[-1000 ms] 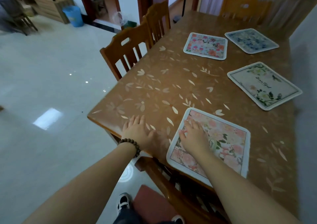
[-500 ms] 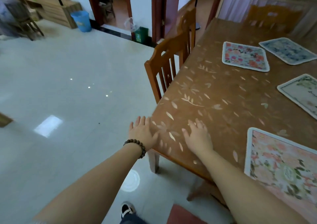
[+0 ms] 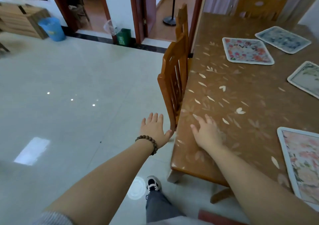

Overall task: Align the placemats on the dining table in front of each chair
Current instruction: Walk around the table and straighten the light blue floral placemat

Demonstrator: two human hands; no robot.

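Several placemats lie on the brown leaf-patterned dining table (image 3: 224, 95). A pink floral placemat (image 3: 302, 162) sits at the near right edge. A colourful floral placemat (image 3: 246, 53) lies further back beside a blue-grey placemat (image 3: 283, 39). A green-and-white placemat (image 3: 305, 79) is cut off at the right. My right hand (image 3: 207, 133) hovers open over the table's near left corner, holding nothing. My left hand (image 3: 154, 129), with a bead bracelet on the wrist, is open off the table's side, its thumb next to the nearest chair (image 3: 174, 80).
Two wooden chairs stand along the table's left side and another chair (image 3: 260, 9) at the far end. Pale tiled floor (image 3: 69, 95) spreads to the left. A blue bin (image 3: 51, 29) and a green bin (image 3: 123, 36) stand by the doorways. My shoe (image 3: 152, 185) is below.
The view has swung left along the table. My right hand came off the pink floral placemat, which now lies far right. Both hands moved to the table's left corner, the left one off the table.
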